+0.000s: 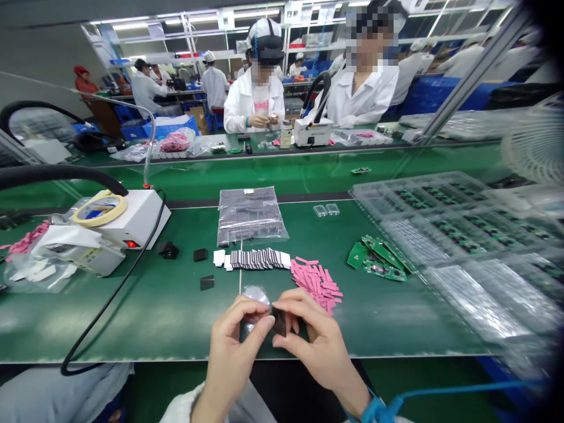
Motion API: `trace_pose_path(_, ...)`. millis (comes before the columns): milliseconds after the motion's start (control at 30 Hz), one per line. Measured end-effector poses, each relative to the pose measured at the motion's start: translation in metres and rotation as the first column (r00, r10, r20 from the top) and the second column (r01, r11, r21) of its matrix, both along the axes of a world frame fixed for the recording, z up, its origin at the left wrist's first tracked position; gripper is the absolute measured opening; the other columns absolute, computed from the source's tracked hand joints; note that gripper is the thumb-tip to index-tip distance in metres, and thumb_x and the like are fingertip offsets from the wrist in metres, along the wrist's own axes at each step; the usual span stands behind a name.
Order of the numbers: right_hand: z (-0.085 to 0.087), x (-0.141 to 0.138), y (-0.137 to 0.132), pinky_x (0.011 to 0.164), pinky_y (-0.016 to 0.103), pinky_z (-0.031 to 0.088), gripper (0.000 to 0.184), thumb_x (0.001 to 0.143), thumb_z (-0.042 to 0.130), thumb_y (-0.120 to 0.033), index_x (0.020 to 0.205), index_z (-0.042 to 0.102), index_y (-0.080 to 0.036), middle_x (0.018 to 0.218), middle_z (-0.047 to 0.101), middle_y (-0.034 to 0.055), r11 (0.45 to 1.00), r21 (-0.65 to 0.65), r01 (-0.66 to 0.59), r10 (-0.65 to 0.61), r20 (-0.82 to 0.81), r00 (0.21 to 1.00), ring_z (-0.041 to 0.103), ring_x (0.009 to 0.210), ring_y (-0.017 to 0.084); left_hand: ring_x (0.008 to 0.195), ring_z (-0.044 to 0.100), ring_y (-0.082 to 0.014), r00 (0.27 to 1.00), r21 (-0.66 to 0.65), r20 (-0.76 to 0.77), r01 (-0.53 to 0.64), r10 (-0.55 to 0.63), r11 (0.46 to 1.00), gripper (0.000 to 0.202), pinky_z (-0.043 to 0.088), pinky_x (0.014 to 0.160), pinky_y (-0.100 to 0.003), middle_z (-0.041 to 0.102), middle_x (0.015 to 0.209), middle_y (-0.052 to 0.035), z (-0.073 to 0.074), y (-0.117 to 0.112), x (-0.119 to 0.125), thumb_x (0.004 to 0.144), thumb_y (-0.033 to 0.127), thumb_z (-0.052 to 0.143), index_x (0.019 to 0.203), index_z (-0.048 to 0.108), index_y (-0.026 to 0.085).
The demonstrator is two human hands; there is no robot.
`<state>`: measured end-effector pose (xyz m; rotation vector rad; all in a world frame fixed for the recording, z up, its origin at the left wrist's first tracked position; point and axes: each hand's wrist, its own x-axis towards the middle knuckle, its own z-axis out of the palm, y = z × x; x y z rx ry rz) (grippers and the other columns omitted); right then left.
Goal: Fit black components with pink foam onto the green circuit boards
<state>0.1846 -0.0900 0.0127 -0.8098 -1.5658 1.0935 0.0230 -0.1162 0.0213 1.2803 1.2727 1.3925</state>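
My left hand (235,338) and my right hand (315,338) meet near the front edge of the green table, both pinching a small dark square piece (279,321) between their fingertips. A thin clear film (255,295) sticks up just behind my left fingers. Beyond the hands lies a row of dark pieces with white backing (258,259). A heap of pink strips (318,281) lies just right of it. A blue strap (374,408) circles my right wrist.
A clear bag of dark pieces (250,215) lies further back. Green circuit boards (376,257) sit at right beside clear trays of boards (458,235). A white machine with a tape roll (118,217) and black cable stands left. People in white coats work across the belt.
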Motion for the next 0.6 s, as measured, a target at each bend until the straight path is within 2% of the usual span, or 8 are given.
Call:
trace_pose_path(333,-0.002,0.000,-0.001,0.059,0.027,0.048,0.030,0.082,0.080,-0.032,0.112,0.072,-0.030,0.097,0.062,0.0037,1.000,-0.016,-0.027,0.026,-0.012,1.000,0.056,0.067,0.014,0.077,0.061,-0.0149,1.000,-0.028,0.018,0.019,-0.019,0.999,0.005,0.048,0.070,-0.023,0.065,0.080,-0.0004,0.001,0.001,-0.002,0.083,0.019,0.072,0.086,0.073,0.023)
trace_pose_path(600,-0.002,0.000,0.000,0.061,0.026,0.050,0.033,0.084,0.079,-0.030,0.115,0.072,-0.033,0.100,0.064,0.0040,0.995,0.005,-0.099,0.099,-0.010,0.995,0.059,0.070,0.014,0.071,0.059,-0.0149,0.990,-0.149,0.110,0.101,-0.085,0.984,0.006,0.047,0.069,-0.024,0.067,0.073,-0.0010,0.007,0.009,-0.012,0.077,0.024,0.077,0.076,0.072,0.021)
